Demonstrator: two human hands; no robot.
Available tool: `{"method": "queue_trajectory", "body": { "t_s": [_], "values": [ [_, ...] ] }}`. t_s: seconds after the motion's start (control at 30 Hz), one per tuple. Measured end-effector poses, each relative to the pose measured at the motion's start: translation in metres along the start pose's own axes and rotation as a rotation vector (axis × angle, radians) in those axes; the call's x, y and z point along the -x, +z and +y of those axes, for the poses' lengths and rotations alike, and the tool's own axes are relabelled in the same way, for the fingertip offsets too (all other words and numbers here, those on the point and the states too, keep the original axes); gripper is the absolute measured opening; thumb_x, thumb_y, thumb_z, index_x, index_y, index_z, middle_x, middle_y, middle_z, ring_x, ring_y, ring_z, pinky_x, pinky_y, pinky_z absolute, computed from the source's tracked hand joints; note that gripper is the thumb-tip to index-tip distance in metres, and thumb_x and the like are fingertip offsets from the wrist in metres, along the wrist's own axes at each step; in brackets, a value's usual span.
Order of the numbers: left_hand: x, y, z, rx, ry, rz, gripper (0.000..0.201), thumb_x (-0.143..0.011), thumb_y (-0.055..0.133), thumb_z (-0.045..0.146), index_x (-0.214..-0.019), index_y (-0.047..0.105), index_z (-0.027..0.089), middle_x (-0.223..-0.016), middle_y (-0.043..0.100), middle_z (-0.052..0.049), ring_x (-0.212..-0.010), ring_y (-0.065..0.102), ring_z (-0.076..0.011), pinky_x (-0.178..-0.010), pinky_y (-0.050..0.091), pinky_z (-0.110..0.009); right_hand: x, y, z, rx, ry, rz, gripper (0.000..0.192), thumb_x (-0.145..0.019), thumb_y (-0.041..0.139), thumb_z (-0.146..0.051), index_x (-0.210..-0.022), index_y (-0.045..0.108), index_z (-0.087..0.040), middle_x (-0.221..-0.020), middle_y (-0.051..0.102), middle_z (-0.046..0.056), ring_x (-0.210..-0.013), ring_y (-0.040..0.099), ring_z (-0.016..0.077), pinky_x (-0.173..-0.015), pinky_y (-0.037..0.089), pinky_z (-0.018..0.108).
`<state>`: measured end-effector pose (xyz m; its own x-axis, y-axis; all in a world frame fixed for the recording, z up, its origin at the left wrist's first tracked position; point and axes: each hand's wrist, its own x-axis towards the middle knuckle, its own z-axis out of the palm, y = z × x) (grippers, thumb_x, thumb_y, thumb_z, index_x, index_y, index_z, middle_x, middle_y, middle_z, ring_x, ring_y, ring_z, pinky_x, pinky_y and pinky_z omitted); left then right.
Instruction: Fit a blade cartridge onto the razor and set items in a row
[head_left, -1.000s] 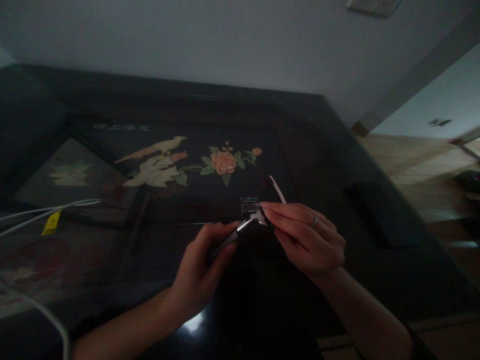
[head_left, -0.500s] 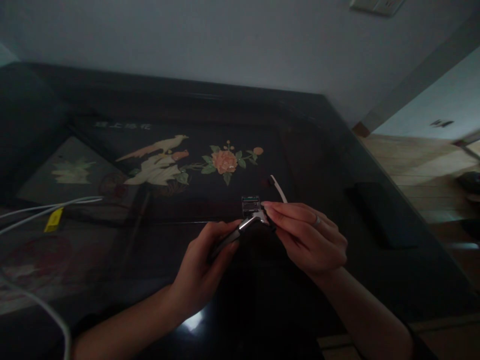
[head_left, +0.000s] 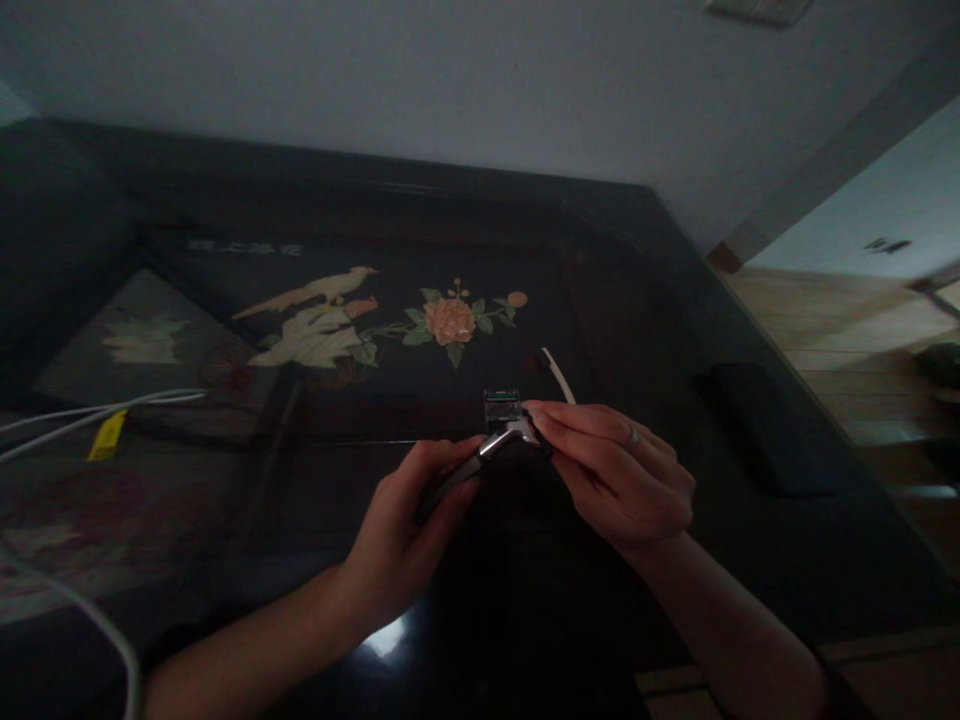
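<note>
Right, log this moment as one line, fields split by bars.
left hand: holds razor | right hand: pinches its far end | around: white cable, yellow tag, dark flat object

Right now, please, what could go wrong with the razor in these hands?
The right hand pinches the razor near its head, so a slip might cut it. The left hand grips the handle; if that loosens, it could fall onto the dark table. Dim light may hide sharp edges.

The left hand [head_left: 403, 525] grips; the right hand [head_left: 624, 472] pinches.
</note>
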<state>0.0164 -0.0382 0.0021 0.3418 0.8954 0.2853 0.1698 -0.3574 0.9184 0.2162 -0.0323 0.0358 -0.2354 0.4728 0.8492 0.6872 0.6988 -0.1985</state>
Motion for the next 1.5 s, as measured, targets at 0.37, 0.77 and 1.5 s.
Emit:
{"method": "queue_trajectory", "body": {
  "t_s": [0.37, 0.77, 1.5],
  "values": [
    [-0.0005, -0.0015, 0.0018, 0.006, 0.005, -0.022, 0.027, -0.090, 0.055, 0.011, -0.114, 0.059, 0.022, -0.095, 0.072, -0.002, -0.079, 0.068, -0.0115, -0.068, 0.053, -0.018, -0.0008, 0.0010, 0.0003, 0.002, -0.016, -0.005, 0.019, -0.081, 0.066, -0.001, -0.096, 0.070, -0.013, -0.090, 0.078, 0.009, -0.079, 0.075, 0.0165, -0.069, 0.065, 0.027],
    [-0.0007, -0.0013, -0.0012, 0.011, 0.048, -0.040, 0.035, -0.090, 0.053, 0.007, -0.119, 0.055, 0.026, -0.100, 0.071, 0.001, -0.086, 0.069, -0.0096, -0.075, 0.052, -0.015, -0.0005, 0.0004, -0.0010, -0.016, -0.003, -0.032, 0.023, -0.082, 0.065, 0.000, -0.101, 0.070, -0.013, -0.093, 0.078, 0.009, -0.082, 0.074, 0.0173, -0.071, 0.065, 0.028],
    [0.0009, -0.0047, -0.0067, -0.060, 0.132, -0.024, 0.037, -0.091, 0.055, 0.009, -0.123, 0.052, 0.030, -0.097, 0.068, 0.002, -0.088, 0.066, -0.0082, -0.079, 0.051, -0.014, 0.0019, -0.0011, 0.0002, -0.090, 0.030, 0.005, 0.033, -0.080, 0.068, -0.002, -0.109, 0.069, -0.018, -0.096, 0.077, 0.007, -0.084, 0.074, 0.0179, -0.069, 0.065, 0.029]
  ]
}}
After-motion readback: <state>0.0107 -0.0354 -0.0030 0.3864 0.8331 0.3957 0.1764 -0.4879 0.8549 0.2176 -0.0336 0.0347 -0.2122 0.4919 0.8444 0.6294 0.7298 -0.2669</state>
